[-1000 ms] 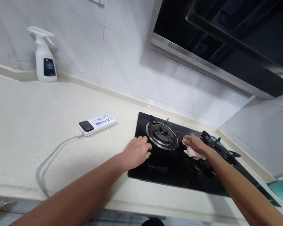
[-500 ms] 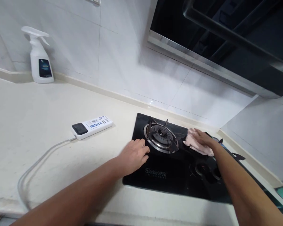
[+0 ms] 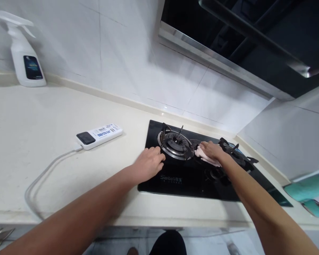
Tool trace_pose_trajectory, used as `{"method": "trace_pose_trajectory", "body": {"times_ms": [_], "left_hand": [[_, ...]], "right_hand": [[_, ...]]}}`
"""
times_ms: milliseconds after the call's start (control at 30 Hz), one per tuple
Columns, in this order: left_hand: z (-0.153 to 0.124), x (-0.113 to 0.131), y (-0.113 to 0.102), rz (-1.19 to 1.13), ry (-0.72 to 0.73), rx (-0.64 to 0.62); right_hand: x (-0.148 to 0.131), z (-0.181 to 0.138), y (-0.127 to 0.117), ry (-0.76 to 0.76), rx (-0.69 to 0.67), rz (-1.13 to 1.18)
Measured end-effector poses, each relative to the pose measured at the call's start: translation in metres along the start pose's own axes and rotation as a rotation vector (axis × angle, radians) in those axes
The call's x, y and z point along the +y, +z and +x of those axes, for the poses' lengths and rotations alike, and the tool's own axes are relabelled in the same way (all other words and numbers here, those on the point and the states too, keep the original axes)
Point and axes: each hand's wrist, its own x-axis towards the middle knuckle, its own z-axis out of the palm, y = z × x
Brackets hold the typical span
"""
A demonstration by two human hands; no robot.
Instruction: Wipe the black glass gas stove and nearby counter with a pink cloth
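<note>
My right hand [image 3: 211,149] presses a pale pink cloth [image 3: 206,157] against the black glass gas stove [image 3: 190,187], between its two burners. The fingers are closed over the cloth and partly hide it. My left hand [image 3: 149,163] rests at the stove's left edge, fingers curled together, with nothing visible in them. Just beyond it is the left burner [image 3: 177,141] with its dark pan support and shiny ring. The right burner [image 3: 235,154] lies past my right hand, partly behind the forearm.
On the pale counter [image 3: 55,117] lies a white power bank [image 3: 101,136] with a cable [image 3: 49,170] plugged in. A white spray bottle [image 3: 29,65] stands back left. The range hood [image 3: 228,49] overhangs the stove. Something green [image 3: 307,187] is at far right.
My right hand has drawn the cloth leftward, toward the left burner, uncovering more of the right burner. My left hand stays at the stove edge. The view has shifted right and downward.
</note>
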Motion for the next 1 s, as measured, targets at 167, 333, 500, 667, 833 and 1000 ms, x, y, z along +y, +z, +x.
{"method": "trace_pose_trajectory", "body": {"times_ms": [167, 333, 500, 667, 833, 1000], "left_hand": [[0.003, 0.002, -0.004, -0.014, -0.010, -0.009], [0.004, 0.002, -0.009, -0.037, -0.015, -0.013], [0.003, 0.001, -0.010, -0.051, -0.021, -0.019], [0.004, 0.000, -0.011, -0.065, -0.020, -0.013], [0.004, -0.004, -0.010, -0.075, -0.003, -0.003], [0.005, -0.009, -0.007, -0.082, 0.011, -0.001]], "right_hand": [[-0.038, -0.025, -0.004, 0.067, -0.015, -0.093], [-0.068, -0.049, -0.011, 0.130, 0.024, -0.110], [-0.093, -0.073, -0.012, 0.150, 0.102, -0.089], [-0.112, -0.097, -0.013, 0.129, 0.211, -0.016], [-0.128, -0.119, -0.009, 0.121, 0.307, 0.073], [-0.143, -0.140, -0.004, 0.125, 0.401, 0.124]]}}
